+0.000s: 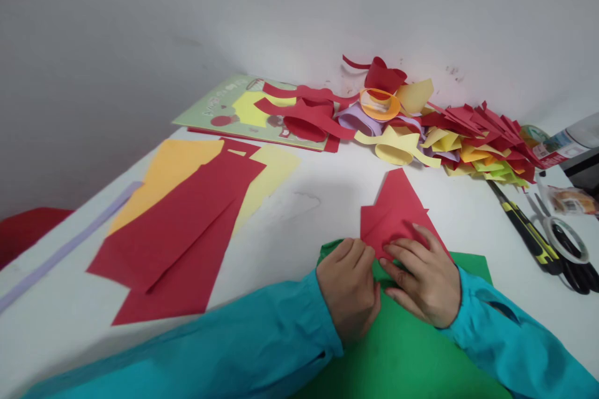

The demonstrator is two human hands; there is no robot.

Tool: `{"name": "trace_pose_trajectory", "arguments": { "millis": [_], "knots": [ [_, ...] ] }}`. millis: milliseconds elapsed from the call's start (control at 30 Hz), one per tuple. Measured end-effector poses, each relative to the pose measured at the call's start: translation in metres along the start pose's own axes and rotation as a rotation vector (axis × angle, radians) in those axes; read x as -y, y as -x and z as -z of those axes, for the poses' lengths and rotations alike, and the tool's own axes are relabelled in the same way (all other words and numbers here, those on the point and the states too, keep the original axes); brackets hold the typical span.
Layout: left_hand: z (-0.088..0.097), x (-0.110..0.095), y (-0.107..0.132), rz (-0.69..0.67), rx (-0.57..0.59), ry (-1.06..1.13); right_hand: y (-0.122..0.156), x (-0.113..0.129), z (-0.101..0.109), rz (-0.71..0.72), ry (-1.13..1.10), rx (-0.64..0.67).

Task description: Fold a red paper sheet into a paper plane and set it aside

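Observation:
A folded sheet of red paper (393,199) lies over green paper (397,355) in front of me. Its lower left edge meets my left hand (350,290), whose fingers are curled closed; the exact grip is hidden behind the knuckles. My right hand (423,274) rests on the red paper's lower part with fingers stretched out and slightly apart, pressing it flat. The bottom of the red sheet is covered by both hands. A small crumpled green corner (327,249) shows just beyond the left hand.
Left are red sheets (187,218), orange paper (173,168) and a lilac strip (70,249). Cut paper rings (380,104) and a stack of red pieces (486,124) line the wall beside a printed pad (210,106). A utility knife (528,230), scissors (578,274) and tape (567,239) lie right.

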State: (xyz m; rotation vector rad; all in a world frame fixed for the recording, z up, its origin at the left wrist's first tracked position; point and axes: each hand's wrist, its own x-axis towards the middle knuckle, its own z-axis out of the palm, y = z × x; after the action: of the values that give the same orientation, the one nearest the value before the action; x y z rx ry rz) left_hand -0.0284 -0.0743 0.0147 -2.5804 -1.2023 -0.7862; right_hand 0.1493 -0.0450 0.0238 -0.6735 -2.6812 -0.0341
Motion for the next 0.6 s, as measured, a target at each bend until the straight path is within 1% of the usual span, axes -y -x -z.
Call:
{"name": "trace_pose_trajectory", "arguments": {
  "millis": [133, 200, 333, 400, 467, 533, 600],
  "knots": [
    [0.003, 0.000, 0.000, 0.007, 0.087, 0.028, 0.000, 0.002, -0.001, -0.048, -0.014, -0.022],
    [0.002, 0.000, 0.001, -0.001, 0.094, 0.043, -0.001, 0.003, -0.002, -0.072, -0.013, -0.031],
    [-0.003, 0.004, 0.002, -0.039, 0.041, 0.031, -0.005, 0.005, -0.002, -0.096, -0.002, -0.023],
    [-0.005, 0.010, 0.002, -0.067, -0.005, 0.038, -0.007, 0.006, -0.001, -0.105, -0.005, -0.022],
    [-0.005, 0.019, 0.000, -0.077, -0.054, 0.091, -0.007, 0.006, 0.000, -0.107, -0.015, -0.033],
    [-0.004, 0.030, -0.003, -0.034, -0.100, 0.147, -0.006, 0.005, -0.002, -0.106, -0.022, -0.065],
    [-0.003, 0.041, -0.006, 0.067, -0.133, 0.147, -0.004, 0.005, -0.005, -0.103, -0.020, -0.115]
  ]
}}
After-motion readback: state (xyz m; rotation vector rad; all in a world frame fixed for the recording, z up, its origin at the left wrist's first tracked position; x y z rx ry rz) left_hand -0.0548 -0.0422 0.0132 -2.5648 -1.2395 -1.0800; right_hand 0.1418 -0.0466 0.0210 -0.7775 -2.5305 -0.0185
